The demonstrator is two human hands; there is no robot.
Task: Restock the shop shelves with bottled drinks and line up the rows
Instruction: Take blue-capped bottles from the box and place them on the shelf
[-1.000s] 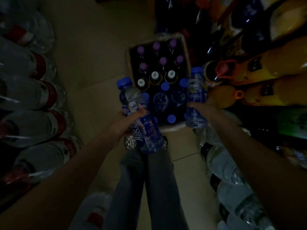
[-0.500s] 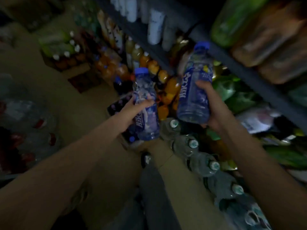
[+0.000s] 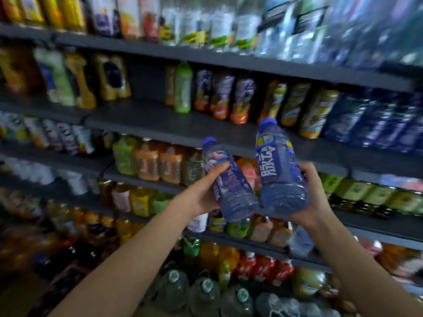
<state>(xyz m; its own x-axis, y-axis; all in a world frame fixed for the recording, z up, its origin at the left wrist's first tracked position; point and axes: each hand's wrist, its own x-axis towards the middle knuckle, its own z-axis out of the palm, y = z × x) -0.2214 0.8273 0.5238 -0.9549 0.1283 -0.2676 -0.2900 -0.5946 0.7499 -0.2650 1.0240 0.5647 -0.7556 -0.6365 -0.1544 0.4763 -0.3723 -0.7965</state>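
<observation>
My left hand (image 3: 201, 194) grips a clear bottle with a blue cap and blue label (image 3: 229, 181), tilted left. My right hand (image 3: 313, 197) holds a second, similar blue-capped bottle (image 3: 279, 170), nearly upright, its white lettering facing me. The two bottles almost touch at their bases. Both are raised in front of the dark shelves, just below a shelf board (image 3: 160, 124) that has a bare stretch. A row of matching blue-labelled bottles (image 3: 370, 120) stands at the right end of that shelf.
Several dark shelves hold rows of juice and soft drink bottles, orange, green, purple and yellow. Large water jugs (image 3: 203, 291) with green caps stand on the floor below. Clear water bottles (image 3: 297, 26) fill the top right shelf. The view is motion-blurred.
My view swung up from the floor crate to face the shelves. Both hands rose with their bottles and came closer together in front of the middle shelves.
</observation>
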